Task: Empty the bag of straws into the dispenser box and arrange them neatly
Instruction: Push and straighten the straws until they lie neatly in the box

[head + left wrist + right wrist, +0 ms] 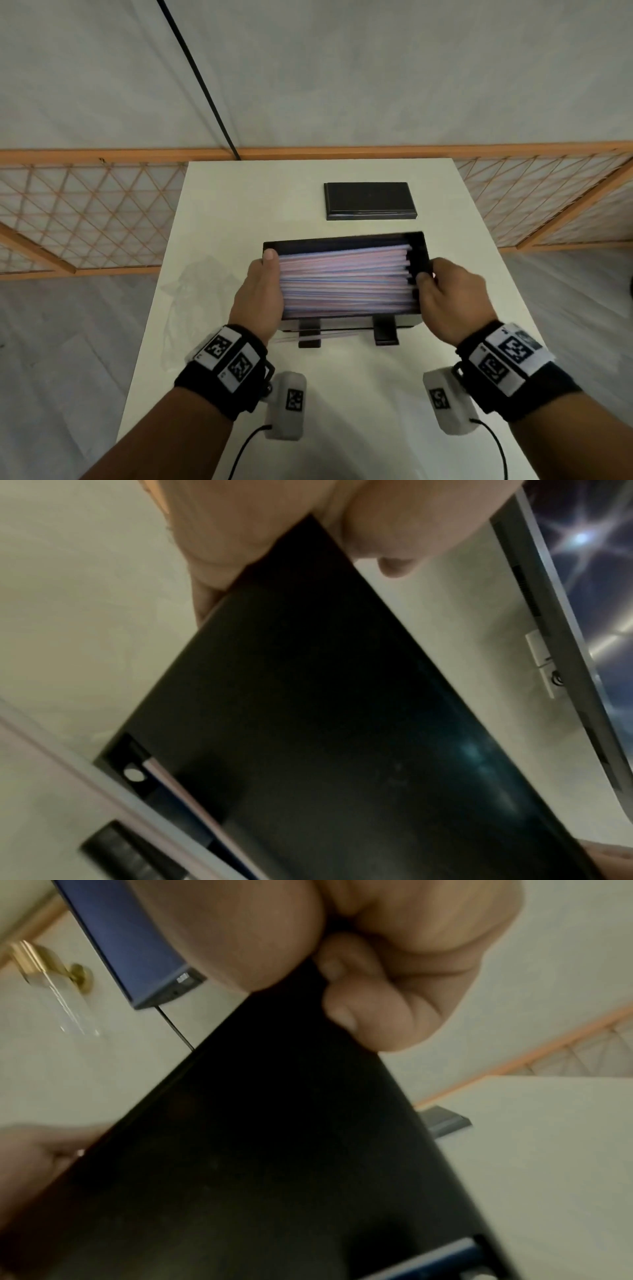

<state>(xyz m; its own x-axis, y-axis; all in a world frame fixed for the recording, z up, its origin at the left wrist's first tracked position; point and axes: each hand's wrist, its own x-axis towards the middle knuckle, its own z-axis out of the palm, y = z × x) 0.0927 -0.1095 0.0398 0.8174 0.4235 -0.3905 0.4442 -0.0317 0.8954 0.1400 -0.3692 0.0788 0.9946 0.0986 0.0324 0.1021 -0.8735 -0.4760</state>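
A black dispenser box [419, 251] is held over the white table [219, 212], filled with pink, white and blue straws [346, 286] lying side by side. My left hand [262, 294] grips the box's left end, thumb along the rim. My right hand [448, 298] grips its right end, fingers curled over the wall. The left wrist view shows the box's dark front [325, 723] with a straw [178, 785] in the bottom slot. In the right wrist view my curled fingers [363, 1015] press on the black wall [274, 1150]. A clear empty bag [186, 301] lies to the left.
The box's black lid [370, 200] lies flat farther back on the table. Two black feet [385, 330] stick out at the box's front. An orange lattice fence [85, 219] stands behind the table, and a black cable [198, 78] runs up the wall.
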